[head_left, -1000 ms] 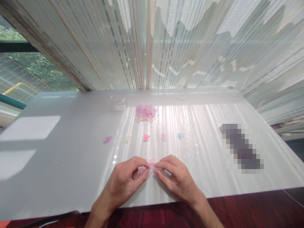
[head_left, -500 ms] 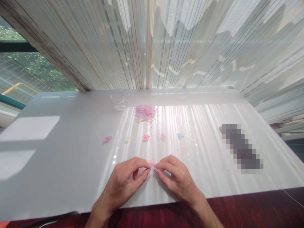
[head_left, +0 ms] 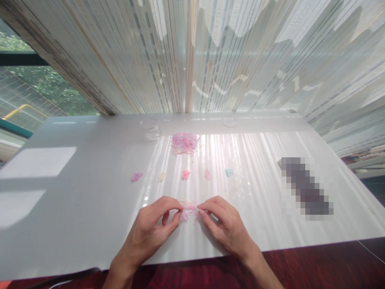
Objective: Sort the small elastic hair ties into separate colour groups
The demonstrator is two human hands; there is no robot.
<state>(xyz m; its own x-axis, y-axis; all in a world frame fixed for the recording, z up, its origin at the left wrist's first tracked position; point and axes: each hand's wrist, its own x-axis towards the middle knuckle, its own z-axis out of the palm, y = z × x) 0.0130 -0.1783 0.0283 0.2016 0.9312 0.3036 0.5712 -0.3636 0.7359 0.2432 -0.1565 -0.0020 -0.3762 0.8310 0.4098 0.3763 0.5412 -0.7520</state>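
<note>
In the head view, my left hand is closed in a pinch at the left edge of a small pile of thin pink and pale rubber bands. My right hand pinches at the pile's right edge, where a thin pink band shows by its fingertips. Whatever is between the left fingertips is too small to make out. Beyond the hands lies a row of small bunches: purple, pale yellow, bright pink, light pink and light blue.
A larger heap of mixed bands lies farther back on the white table. Near it stands a clear jar, with a clear round lid to the right. A blurred-out dark object lies on the right side.
My fingertips, which met over the small pile, have drawn apart. The left hand has shifted left; the right has moved slightly right. More of the pile shows between them.
</note>
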